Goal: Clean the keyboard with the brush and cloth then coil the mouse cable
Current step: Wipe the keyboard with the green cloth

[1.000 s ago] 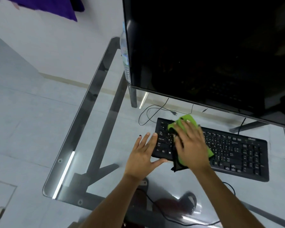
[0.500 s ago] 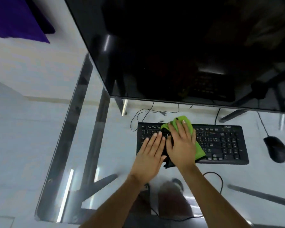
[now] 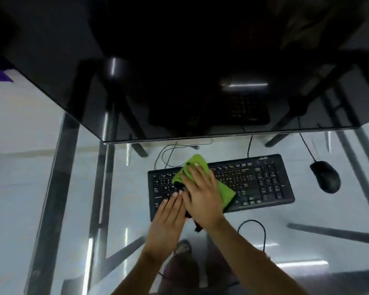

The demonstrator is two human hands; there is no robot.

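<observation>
Green cloth lies on the keyboard's left half under the flat right hand; left hand flat beside it. Wiping underway; mouse cable uncoiled.

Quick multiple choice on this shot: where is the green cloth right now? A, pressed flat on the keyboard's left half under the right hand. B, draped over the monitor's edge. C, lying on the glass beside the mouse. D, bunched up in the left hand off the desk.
A: the right hand lies flat on the green cloth, spread over the left half of the keyboard, far from the mouse.
</observation>
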